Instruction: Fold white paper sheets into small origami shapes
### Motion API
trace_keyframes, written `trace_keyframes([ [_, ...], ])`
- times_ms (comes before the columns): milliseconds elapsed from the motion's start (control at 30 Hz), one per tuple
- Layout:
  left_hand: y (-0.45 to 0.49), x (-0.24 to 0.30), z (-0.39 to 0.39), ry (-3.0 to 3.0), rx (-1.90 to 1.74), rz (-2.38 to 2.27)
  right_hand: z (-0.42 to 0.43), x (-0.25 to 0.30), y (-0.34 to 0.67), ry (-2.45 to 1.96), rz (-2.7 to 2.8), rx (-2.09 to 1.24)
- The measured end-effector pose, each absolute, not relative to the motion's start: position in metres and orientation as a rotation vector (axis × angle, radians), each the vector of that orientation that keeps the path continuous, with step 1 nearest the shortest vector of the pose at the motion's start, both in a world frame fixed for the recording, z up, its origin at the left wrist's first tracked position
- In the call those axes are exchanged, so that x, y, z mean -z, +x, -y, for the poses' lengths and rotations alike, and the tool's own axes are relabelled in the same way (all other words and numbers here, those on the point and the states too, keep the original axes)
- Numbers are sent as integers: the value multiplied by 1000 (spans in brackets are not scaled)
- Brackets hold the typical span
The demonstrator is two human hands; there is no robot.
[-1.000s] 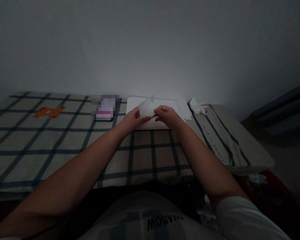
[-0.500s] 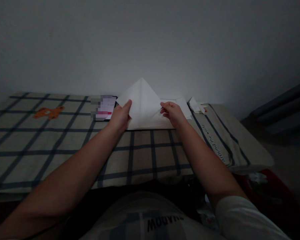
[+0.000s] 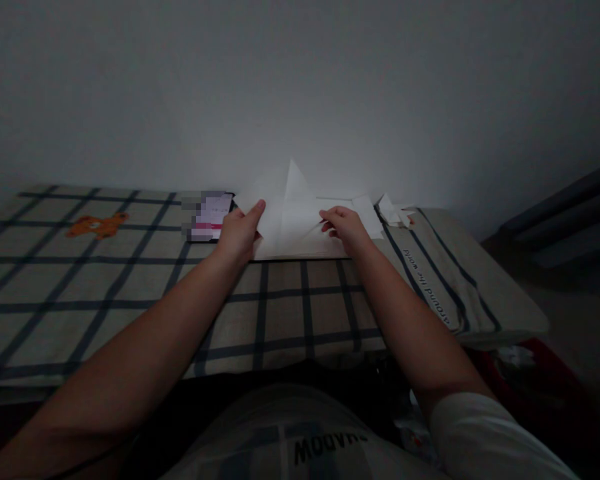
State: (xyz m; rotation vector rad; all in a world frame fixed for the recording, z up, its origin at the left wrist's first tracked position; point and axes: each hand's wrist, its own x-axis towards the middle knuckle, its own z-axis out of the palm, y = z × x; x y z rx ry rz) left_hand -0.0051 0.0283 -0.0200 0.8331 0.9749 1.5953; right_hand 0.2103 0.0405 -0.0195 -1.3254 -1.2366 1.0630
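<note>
Room: pretty dim in here. A plain grey-white wall [image 3: 300, 87] runs right behind the flat white stack of paper [image 3: 300, 249]. Well off to the stack's right there's a dark blue-grey shape [image 3: 570, 213], and I can't tell what it is.
Surface: a beige cloth with dark blue check lines [image 3: 130, 293]. It looks soft, so I'd guess the only firm backing is the stack itself, which lies at the cloth's far edge by the wall.
Sheet: a thin white paper sheet [image 3: 287, 213], creased, with one pointed flap standing up. It's right over the middle of the stack, and its lower edge seems to rest on it.
Handling: I reckon it's feather-light and floppy, keeps any crease you give it, and tears or crumples if squeezed. The edges and corners are the places to hold, with a light pinch.
Left hand: the left hand [image 3: 240, 233] is at the stack's left end, thumb over the sheet's left edge, pinching it.
Right hand: the right hand [image 3: 345, 227] is over the stack's right half, fingertips closed on the sheet's right corner.
Phone: a dark phone with a pinkish screen [image 3: 210, 215] lies flat just left of the stack.
Patch: an orange bear-shaped patch [image 3: 99, 225] on the cloth, well left of the stack.
Scraps: small white paper pieces [image 3: 393, 210], just off the stack's right end.
</note>
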Motion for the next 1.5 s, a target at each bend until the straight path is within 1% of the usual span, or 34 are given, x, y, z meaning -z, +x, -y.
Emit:
trace_keyframes([
  [100,-7,22,-29,839,-1613,-967,-45,28,213,-1395,1414,-959],
  [233,-6,23,-29,825,-1576,-981,-51,40,218,-1349,1666,-420],
  [333,-4,23,-28,798,-1513,-995,-46,39,218,-1273,1909,-78],
  [400,-3,22,-28,773,-1468,-992,-39,34,216,-1265,2066,49],
  [500,-3,21,-27,734,-1459,-936,-27,27,208,-1157,2319,108],
  [633,-3,19,-29,643,-1477,-883,-20,26,200,-1112,2478,90],
  [867,-2,15,-26,671,-1414,-858,-27,31,205,-972,2389,17],
  [1067,1,13,-21,722,-1383,-878,-30,32,199,-763,2267,-277],
  [1267,2,16,-23,736,-1371,-804,-24,27,197,-876,2080,-530],
  [1400,1,20,-24,811,-1358,-772,-21,20,199,-990,1996,-588],
  [1500,1,24,-22,1000,-1328,-786,-22,19,198,-1014,1968,-586],
])
